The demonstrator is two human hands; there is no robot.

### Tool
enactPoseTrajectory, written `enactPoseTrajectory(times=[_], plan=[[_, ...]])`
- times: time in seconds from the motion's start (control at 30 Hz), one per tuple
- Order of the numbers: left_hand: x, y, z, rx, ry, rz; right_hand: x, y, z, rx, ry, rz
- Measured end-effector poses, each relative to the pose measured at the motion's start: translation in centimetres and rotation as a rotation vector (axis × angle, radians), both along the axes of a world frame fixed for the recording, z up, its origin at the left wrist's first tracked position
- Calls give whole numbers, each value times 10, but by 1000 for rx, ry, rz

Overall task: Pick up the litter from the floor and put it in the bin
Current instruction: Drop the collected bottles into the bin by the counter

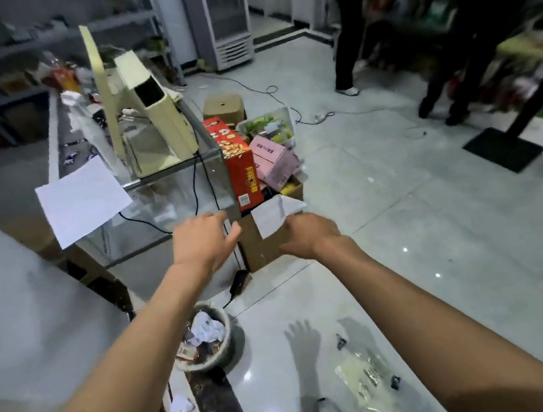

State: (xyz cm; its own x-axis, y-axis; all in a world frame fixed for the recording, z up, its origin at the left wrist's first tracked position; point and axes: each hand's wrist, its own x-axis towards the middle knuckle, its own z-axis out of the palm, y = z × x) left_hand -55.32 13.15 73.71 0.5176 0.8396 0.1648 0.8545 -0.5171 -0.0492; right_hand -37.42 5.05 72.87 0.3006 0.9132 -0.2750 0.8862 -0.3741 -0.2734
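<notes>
One round bin (227, 350), one clear plastic wrapper (362, 379) and two small black scraps (340, 341) on the floor, two cardboard boxes (261, 245), two outstretched hands (203, 239).

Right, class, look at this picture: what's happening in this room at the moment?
A person is clearing litter from a tiled floor. Both arms are stretched forward: the left hand is open and empty, and the right hand seems to pinch a white piece of paper in front of a cardboard box. A round bin down by the left forearm already holds crumpled rubbish. A clear plastic wrapper and small dark scraps still lie on the floor.
</notes>
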Motion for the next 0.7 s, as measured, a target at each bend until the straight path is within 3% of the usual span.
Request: enactPoseTrajectory(times=[0.27, 0.7], plan=[[119, -125, 16, -85, -67, -301, 95, -186, 38, 77, 16, -340], [342, -412, -7, -140, -158, -697, 237, -535, 20, 175, -76, -908]])
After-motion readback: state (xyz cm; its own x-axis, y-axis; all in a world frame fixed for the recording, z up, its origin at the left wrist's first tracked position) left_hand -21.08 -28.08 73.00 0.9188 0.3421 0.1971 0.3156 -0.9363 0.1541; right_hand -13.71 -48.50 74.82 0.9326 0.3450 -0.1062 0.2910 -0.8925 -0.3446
